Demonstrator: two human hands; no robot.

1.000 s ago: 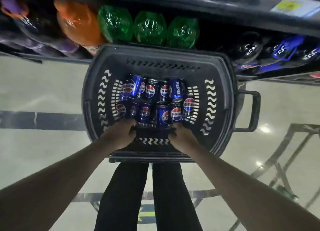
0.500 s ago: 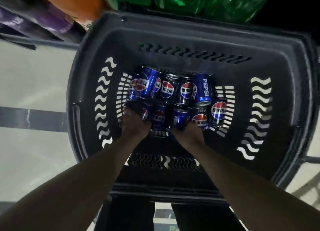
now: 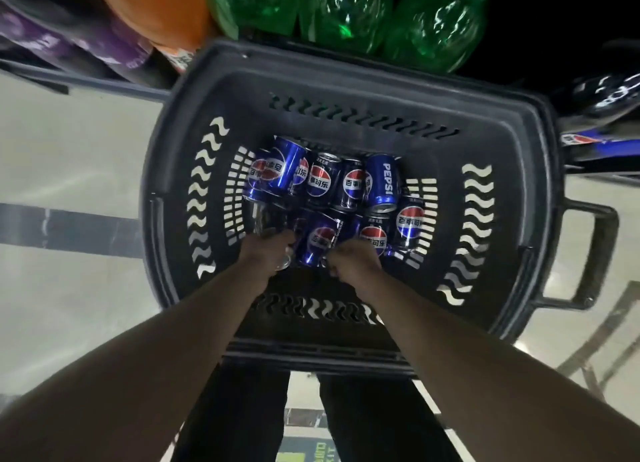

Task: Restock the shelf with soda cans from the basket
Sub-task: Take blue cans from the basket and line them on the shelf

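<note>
1. Dark grey slotted plastic shopping basket point(image 3: 346, 80) sits on the floor below the shelf bottles; blue Pepsi soda cans point(image 3: 346, 184) lie piled in its bottom.
2. Left hand point(image 3: 266, 250) curls around a blurred can point(image 3: 265, 219) at the pile's near-left edge.
3. Right hand point(image 3: 353, 264) is curled by a near-row blue can point(image 3: 320, 239); whether it holds one, cannot tell.
4. Green plastic bottles point(image 3: 346, 11) and an orange bottle point(image 3: 156, 7) stand behind the basket.

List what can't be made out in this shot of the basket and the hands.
- Left hand, head view: the can under it is motion-blurred, so its label is unreadable.
- Right hand: the fingers curl away from the camera, so whether it grips a can is unclear.
- Cans in the basket: they overlap, so the full count is hidden.
- Green bottles: cut off by the top edge.
</note>
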